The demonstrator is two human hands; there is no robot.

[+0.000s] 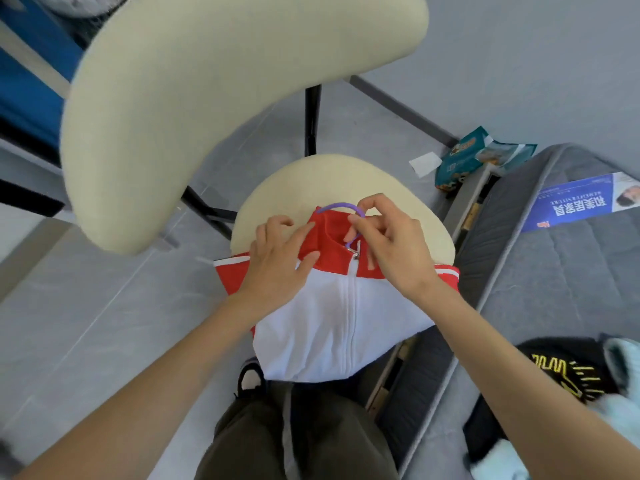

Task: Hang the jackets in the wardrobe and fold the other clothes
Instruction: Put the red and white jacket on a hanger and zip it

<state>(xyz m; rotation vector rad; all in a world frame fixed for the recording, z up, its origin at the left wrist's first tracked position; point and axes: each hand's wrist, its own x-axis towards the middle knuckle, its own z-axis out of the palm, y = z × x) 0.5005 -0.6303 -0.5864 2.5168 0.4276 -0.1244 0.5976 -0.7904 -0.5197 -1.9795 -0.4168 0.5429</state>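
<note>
A red and white zip jacket (332,323) lies front up across the cream chair seat (329,178), its zip closed to the red collar. A purple hanger hook (341,206) sticks out of the collar. My left hand (280,261) rests on the jacket's left shoulder, thumb tucked at the collar's edge. My right hand (388,244) pinches the purple hook beside the collar. The hanger's body is hidden inside the jacket.
The chair's cream backrest (207,109) curves over the upper left. A grey mattress (568,271) lies to the right with a blue leaflet (581,202); a black garment (568,372) and pale blue cloth (623,365) lie at its near end. Snack bags (464,161) sit on the floor.
</note>
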